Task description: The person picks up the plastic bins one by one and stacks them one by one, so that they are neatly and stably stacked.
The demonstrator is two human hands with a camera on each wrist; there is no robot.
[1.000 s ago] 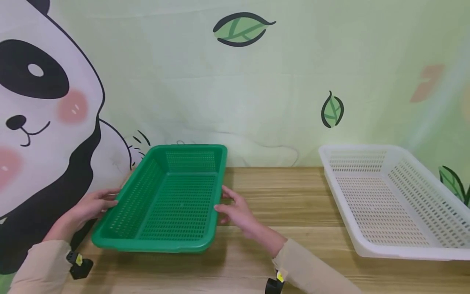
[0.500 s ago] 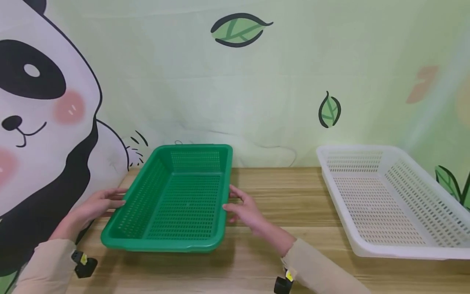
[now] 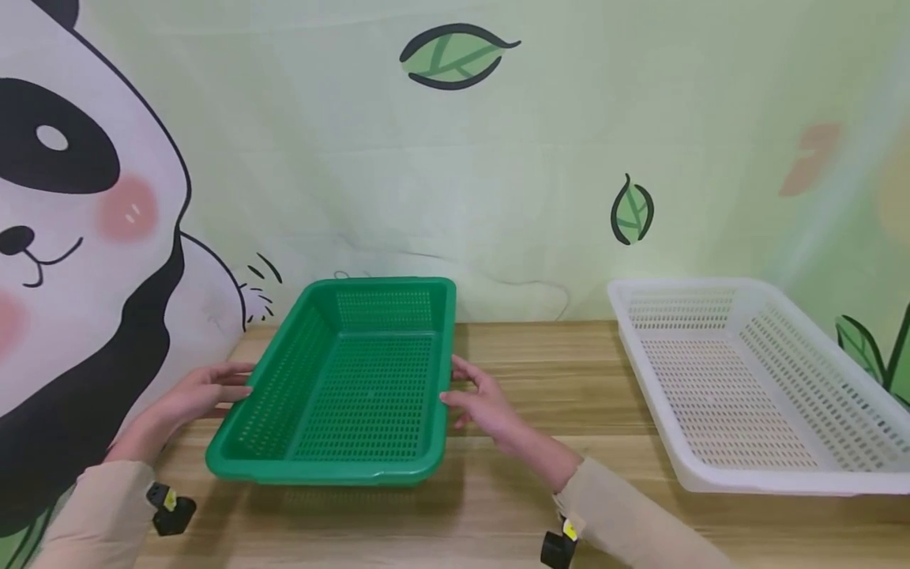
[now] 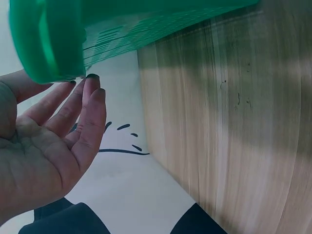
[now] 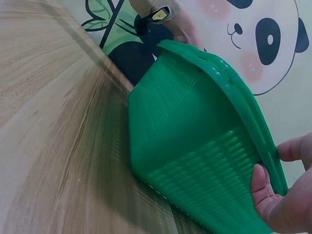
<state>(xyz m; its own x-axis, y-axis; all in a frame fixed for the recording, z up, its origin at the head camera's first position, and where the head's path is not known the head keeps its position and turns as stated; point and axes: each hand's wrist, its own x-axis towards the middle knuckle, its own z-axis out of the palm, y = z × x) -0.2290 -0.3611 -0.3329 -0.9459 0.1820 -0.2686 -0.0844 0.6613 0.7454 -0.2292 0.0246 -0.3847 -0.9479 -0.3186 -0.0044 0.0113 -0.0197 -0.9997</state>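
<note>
A green plastic basket (image 3: 370,395) with slotted walls and floor stands over the left half of the table, nothing inside it. My left hand (image 3: 195,395) pinches its left rim, thumb on top and fingers below, as the left wrist view shows with the rim (image 4: 48,44) between them. On the opposite side, my right hand (image 3: 486,407) grips the right rim between thumb and fingers. In the right wrist view the basket's outer wall (image 5: 195,122) shows close to the wooden surface, with the right hand (image 5: 287,185) at the rim.
A white slotted basket (image 3: 668,427) stands on the right of the wooden table (image 3: 540,379). Behind the table hangs a pale green backdrop (image 3: 498,174) printed with a panda and leaves. A small black camera (image 3: 173,514) is strapped at the left sleeve.
The green basket has shifted to the right, closer to the white basket, with both hands holding its rims throughout. The head view has turned slightly, so the backdrop sits further left.
</note>
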